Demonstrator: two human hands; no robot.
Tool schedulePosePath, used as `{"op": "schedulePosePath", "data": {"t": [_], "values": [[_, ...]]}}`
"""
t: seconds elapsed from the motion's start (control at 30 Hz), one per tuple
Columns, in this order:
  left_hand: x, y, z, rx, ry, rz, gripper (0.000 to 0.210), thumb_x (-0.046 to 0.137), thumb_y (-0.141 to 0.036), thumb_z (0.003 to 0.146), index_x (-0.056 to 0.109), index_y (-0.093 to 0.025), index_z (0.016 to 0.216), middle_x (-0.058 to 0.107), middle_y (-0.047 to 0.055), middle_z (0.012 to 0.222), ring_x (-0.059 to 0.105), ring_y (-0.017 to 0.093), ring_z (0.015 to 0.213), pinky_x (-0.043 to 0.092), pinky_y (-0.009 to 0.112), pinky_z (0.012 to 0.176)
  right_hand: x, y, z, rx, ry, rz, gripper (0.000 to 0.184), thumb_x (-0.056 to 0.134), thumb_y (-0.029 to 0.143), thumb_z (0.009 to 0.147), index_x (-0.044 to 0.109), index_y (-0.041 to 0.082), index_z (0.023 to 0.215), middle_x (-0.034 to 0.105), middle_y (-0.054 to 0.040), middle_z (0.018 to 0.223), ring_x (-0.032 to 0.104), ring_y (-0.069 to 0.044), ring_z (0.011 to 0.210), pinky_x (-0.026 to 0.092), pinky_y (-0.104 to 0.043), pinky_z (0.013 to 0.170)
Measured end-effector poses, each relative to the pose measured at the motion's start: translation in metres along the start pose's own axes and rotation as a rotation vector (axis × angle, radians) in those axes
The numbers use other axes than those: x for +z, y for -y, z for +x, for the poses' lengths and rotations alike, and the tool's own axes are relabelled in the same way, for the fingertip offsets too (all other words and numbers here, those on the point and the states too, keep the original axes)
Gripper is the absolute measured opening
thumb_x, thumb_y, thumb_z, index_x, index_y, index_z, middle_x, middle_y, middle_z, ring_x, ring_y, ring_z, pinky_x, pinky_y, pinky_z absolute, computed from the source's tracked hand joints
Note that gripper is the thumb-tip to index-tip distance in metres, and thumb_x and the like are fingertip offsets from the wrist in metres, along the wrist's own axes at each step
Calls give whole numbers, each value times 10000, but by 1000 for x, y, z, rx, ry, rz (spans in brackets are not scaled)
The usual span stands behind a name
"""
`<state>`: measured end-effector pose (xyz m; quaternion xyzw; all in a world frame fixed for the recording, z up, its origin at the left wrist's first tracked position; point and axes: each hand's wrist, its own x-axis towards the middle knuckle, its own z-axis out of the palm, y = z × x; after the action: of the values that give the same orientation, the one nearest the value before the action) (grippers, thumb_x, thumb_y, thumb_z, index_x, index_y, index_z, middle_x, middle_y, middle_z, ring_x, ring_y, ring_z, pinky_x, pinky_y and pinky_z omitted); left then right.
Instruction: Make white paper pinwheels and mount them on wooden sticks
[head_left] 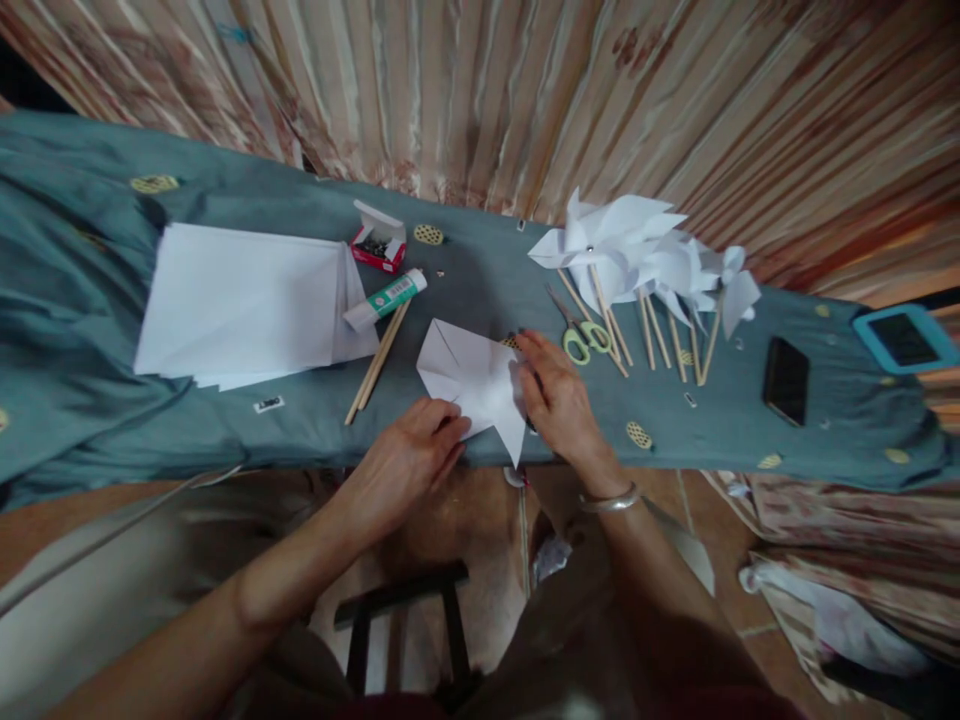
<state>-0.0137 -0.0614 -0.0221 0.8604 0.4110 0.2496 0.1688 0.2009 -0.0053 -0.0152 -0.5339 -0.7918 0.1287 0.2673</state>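
Observation:
A white sheet of paper (480,375), cut and creased into flaps like a pinwheel, lies in front of me at the table's near edge. Its lower left part is pinched between the thumb and fingers of my left hand (409,455). On the opposite side, my right hand (559,395) has its fingers curled on the right edge of the paper, hiding part of it. One pointed flap hangs toward me between the hands. Green-handled scissors (577,335) lie just beyond my right hand.
At left lies a stack of white paper (240,300), near a glue tube (386,298), wooden sticks (379,365) and an open red box (379,240) of small metal pieces. Several finished pinwheels (630,245) on sticks lie at right, then a phone (786,380) and a blue-framed device (904,338).

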Motion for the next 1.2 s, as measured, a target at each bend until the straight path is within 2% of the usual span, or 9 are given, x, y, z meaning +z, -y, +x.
{"op": "schedulePosePath", "data": {"t": [0.17,0.33,0.47,0.53,0.63,0.73,0.83,0.93,1.2], "values": [[-7,4,0,23,20,35,199,463,-156,938,610,-120,1067,607,111,1037,584,221,919,566,374,794,-7,-15,10,3,16,-95,404,425,299,960,631,103,1247,677,-172,1228,607,-284,1173,452,-480,1045],[-18,16,0,61,24,108,252,467,-116,922,630,-160,1109,635,101,1088,580,231,971,534,392,844,-28,-24,-9,167,60,81,289,574,310,885,711,192,1111,764,-69,988,705,-224,895,551,-363,837],[-24,28,11,33,-11,177,273,453,-103,914,675,-165,1060,633,125,1160,545,282,1079,483,486,931,-43,-24,-32,243,210,166,191,635,304,845,750,212,967,758,-22,791,687,-182,687,520,-284,629],[-26,31,16,3,-27,186,291,454,-95,903,678,-186,1063,625,120,1190,533,288,1107,466,511,953,-50,-21,-40,243,210,106,152,640,306,844,754,222,900,748,-18,750,675,-178,651,497,-275,595],[-29,26,19,-9,-60,153,332,452,-66,887,648,-195,1122,608,113,1225,529,273,1119,463,497,955,-57,-15,-45,224,94,-31,160,619,321,865,742,227,823,743,-35,759,679,-199,690,514,-306,648],[-26,11,13,58,-62,79,270,497,-134,911,622,-178,1146,614,117,1206,532,261,1103,465,462,945,-55,-6,-46,136,30,-36,178,576,310,904,731,226,930,752,-51,867,691,-223,818,539,-368,792],[-16,-4,7,115,24,55,237,563,-260,915,618,-163,1124,638,120,1153,543,269,1083,469,445,910,-47,6,-44,-8,86,54,232,537,256,934,691,210,1102,736,-73,1075,671,-225,1008,523,-406,927],[-5,-11,7,141,83,106,205,570,-248,912,623,-151,1084,651,119,1135,555,275,1065,471,429,864,-38,14,-43,-86,130,90,272,493,201,954,675,183,1155,692,-101,1212,627,-222,1136,489,-436,1014],[1,-10,6,204,16,222,207,481,-114,932,617,-123,1088,675,98,989,605,229,891,499,359,735,-33,6,-44,-72,209,202,414,419,57,890,655,197,1200,690,-94,1218,614,-202,1165,499,-453,1016]]}}
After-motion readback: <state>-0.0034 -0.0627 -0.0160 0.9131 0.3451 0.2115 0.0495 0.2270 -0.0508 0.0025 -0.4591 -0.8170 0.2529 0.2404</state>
